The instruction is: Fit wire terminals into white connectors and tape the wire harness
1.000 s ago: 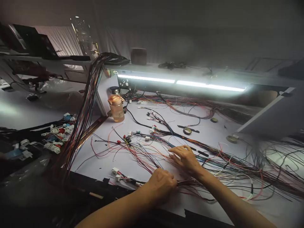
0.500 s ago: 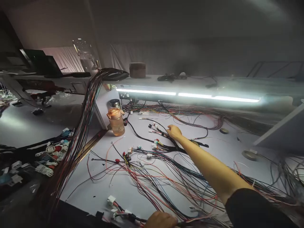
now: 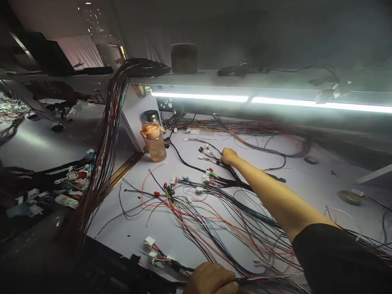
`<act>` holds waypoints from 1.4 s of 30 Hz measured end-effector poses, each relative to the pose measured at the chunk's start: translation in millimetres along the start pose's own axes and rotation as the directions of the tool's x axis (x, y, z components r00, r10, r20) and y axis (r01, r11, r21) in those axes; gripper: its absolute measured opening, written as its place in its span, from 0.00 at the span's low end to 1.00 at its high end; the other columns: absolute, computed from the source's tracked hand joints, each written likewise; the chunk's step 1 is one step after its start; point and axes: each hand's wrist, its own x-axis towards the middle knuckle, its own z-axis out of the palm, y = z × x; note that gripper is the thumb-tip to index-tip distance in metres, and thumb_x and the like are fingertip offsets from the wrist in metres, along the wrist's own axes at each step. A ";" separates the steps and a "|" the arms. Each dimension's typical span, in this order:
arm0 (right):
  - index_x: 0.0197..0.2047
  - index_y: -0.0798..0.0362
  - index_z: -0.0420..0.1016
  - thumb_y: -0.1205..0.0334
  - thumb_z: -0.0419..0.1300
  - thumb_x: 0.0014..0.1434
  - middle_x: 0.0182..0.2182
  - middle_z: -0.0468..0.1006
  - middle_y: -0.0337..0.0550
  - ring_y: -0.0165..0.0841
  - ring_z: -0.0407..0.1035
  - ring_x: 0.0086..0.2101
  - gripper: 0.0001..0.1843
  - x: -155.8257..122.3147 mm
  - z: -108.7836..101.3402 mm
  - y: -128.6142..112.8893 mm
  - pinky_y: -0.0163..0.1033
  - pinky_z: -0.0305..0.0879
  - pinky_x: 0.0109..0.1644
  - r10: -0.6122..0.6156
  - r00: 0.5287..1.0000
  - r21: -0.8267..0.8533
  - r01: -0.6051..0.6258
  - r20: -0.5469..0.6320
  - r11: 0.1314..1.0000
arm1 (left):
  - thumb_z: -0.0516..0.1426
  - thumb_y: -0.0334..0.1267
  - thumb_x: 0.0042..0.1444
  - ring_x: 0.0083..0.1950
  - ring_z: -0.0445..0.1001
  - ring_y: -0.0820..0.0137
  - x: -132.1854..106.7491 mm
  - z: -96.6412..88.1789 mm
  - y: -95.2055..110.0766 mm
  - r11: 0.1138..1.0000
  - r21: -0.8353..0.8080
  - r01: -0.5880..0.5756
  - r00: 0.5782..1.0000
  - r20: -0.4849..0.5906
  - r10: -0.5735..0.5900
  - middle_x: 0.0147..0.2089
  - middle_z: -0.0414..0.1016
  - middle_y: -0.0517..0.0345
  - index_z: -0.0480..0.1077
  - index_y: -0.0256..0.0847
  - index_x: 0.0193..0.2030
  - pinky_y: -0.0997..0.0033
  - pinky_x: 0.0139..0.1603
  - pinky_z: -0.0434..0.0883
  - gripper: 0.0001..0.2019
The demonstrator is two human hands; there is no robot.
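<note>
My right hand (image 3: pixel 229 157) reaches across the table with its fingers closed around a thin black-sleeved cable (image 3: pixel 208 143). White and black connectors (image 3: pixel 204 150) on short leads lie just left of that hand. Below it, a thicker black-wrapped wire harness (image 3: pixel 235 183) runs under my forearm. At the bottom edge, my left hand (image 3: pixel 211 279) is wrapped round a dark wire bundle (image 3: pixel 183 267), whose white connectors (image 3: pixel 150 242) stick out to the left. Loose coloured wires (image 3: pixel 214 228) spread between both hands. The left fingertips are hidden.
An orange-lidded bottle (image 3: pixel 154 143) stands at the left, by a dark-lidded jar (image 3: pixel 150 115). A thick wire bundle (image 3: pixel 112 122) hangs from the shelf (image 3: pixel 208 79), beneath which a light strip glows. Tape rolls (image 3: pixel 349 197) lie at the right. Loose connectors (image 3: pixel 72 179) pile up at left.
The view has tilted down, so the table sits higher in the picture. My right hand has drawn its fingers in around the black-sleeved cable. The left hand keeps its hold.
</note>
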 end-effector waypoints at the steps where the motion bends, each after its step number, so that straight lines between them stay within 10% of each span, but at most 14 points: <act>1: 0.54 0.55 0.69 0.55 0.58 0.63 0.51 0.71 0.48 0.37 0.69 0.47 0.18 0.0 0.3 1.3 0.48 0.69 0.50 -0.015 1.000 0.036 0.015 -0.017 0.999 | 0.51 0.39 0.65 0.34 0.77 0.73 5.7 -5.6 3.5 1.000 0.007 -0.011 1.000 -0.024 0.011 0.32 0.79 0.55 0.72 0.38 0.41 0.75 0.35 0.72 0.10; 10: 0.51 0.56 0.64 0.65 0.51 0.57 0.39 0.75 0.44 0.31 0.69 0.38 0.17 -16.8 6.2 12.5 0.40 0.65 0.46 -0.154 0.941 0.509 0.295 -0.300 0.809 | 0.52 0.34 0.64 0.34 0.76 0.73 19.7 -16.7 8.6 0.988 0.084 -0.131 0.988 -0.072 0.137 0.35 0.80 0.55 0.69 0.37 0.41 0.75 0.33 0.70 0.06; 20: 0.47 0.56 0.70 0.53 0.58 0.47 0.33 0.74 0.42 0.32 0.68 0.36 0.25 -42.1 -6.1 12.8 0.43 0.65 0.47 -0.250 0.895 0.717 0.446 -0.369 0.536 | 0.53 0.34 0.63 0.38 0.76 0.72 8.7 -7.4 8.4 0.995 0.031 -0.094 0.991 -0.092 0.097 0.38 0.79 0.53 0.68 0.37 0.46 0.74 0.37 0.71 0.07; 30: 0.44 0.58 0.77 0.39 0.58 0.53 0.30 0.75 0.42 0.27 0.64 0.27 0.29 -66.6 -57.9 -13.9 0.38 0.66 0.39 -0.380 0.857 0.599 0.515 -0.348 0.613 | 0.51 0.33 0.63 0.37 0.77 0.71 12.1 -9.9 7.3 0.990 0.051 -0.133 0.985 -0.103 0.137 0.38 0.79 0.53 0.68 0.37 0.45 0.73 0.37 0.72 0.07; 42: 0.42 0.61 0.78 0.54 0.54 0.60 0.36 0.77 0.49 0.37 0.68 0.39 0.19 -54.1 -39.7 -1.1 0.44 0.61 0.50 -0.136 0.856 0.339 0.337 -0.498 0.879 | 0.52 0.25 0.52 0.48 0.76 0.65 10.0 -24.0 19.1 0.997 -0.069 -0.046 0.996 0.077 0.051 0.47 0.77 0.46 0.66 0.34 0.51 0.65 0.45 0.74 0.18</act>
